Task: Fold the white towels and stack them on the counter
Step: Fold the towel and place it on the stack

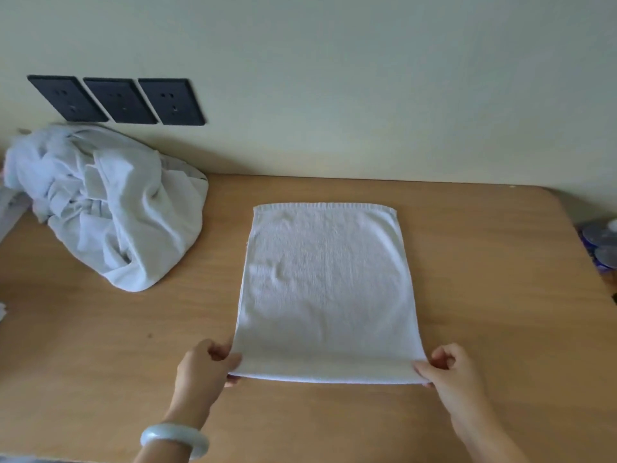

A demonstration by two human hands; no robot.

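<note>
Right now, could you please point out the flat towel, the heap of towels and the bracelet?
flat towel (320, 289): head view, middle of its upper face.
heap of towels (107, 208): head view, centre of the pile.
bracelet (173, 437): head view, front of the band.

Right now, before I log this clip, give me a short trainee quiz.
1. True or false: the left hand and right hand each pinch a near corner of the flat white terry towel.
2. The crumpled heap of white towels lies: A) left of the flat towel, B) on it, C) right of it.
3. Fill in: the pale glossy bangle sits on the ___ wrist.
Key: 1 true; 2 A; 3 left.
</note>
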